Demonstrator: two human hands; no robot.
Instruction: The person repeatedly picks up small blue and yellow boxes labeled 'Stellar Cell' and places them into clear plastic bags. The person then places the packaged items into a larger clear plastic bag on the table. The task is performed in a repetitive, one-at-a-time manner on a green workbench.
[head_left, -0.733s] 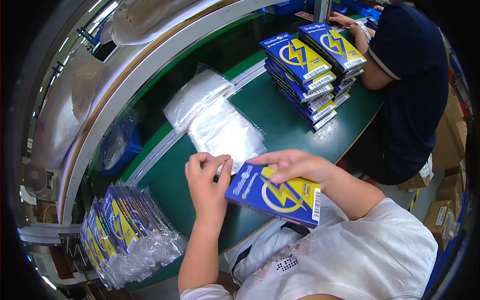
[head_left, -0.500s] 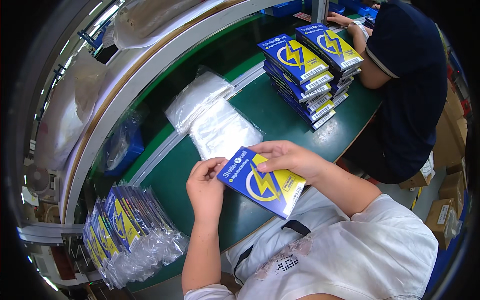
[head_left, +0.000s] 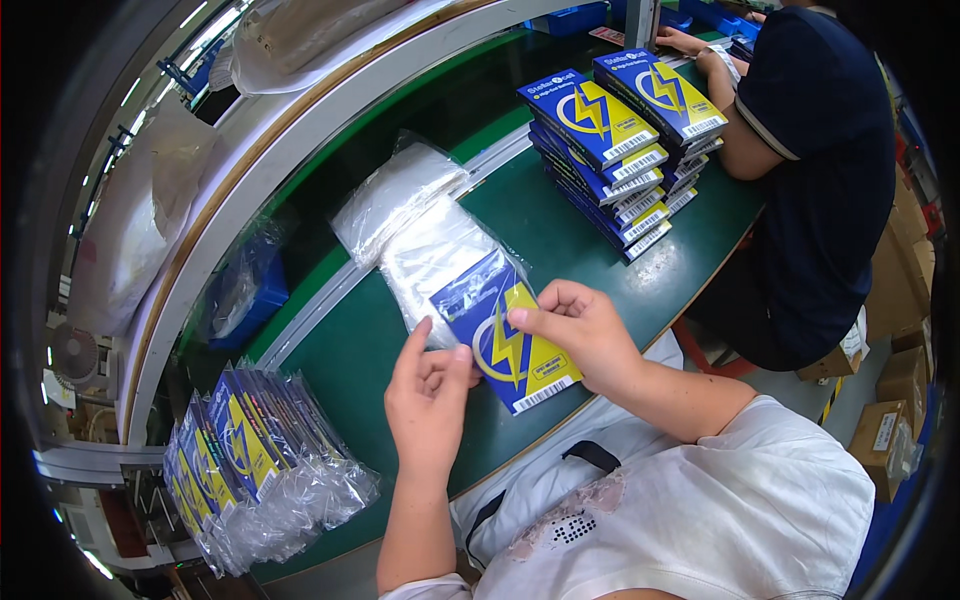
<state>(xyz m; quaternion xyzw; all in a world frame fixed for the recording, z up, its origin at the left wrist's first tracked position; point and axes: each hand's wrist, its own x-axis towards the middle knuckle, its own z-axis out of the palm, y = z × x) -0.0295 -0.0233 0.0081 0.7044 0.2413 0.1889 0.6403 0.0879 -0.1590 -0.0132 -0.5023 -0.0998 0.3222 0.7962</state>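
Note:
A flat blue and yellow battery box (head_left: 520, 350) lies tilted over the near end of a pile of clear plastic bags (head_left: 440, 255). Its upper part looks hazy, as if under clear film; whether it is inside a bag I cannot tell. My right hand (head_left: 590, 335) pinches the box's right edge, thumb on top. At the left edge is my left hand (head_left: 430, 385), its index finger stretched toward the bags and its thumb apart, close to the box. The other fingers are half curled, and no firm grip shows there.
Two stacks of similar boxes (head_left: 590, 120) stand at the far right of the green table (head_left: 350, 340). Bagged boxes (head_left: 260, 450) stand in a row at the left. A co-worker in a dark shirt (head_left: 820, 150) sits at the right. A blue bin (head_left: 250, 295) is beyond the rail.
The box has moved away from my body onto the bags. My left hand has let go of its upper left corner and shifted down beside it; my right hand still pinches it.

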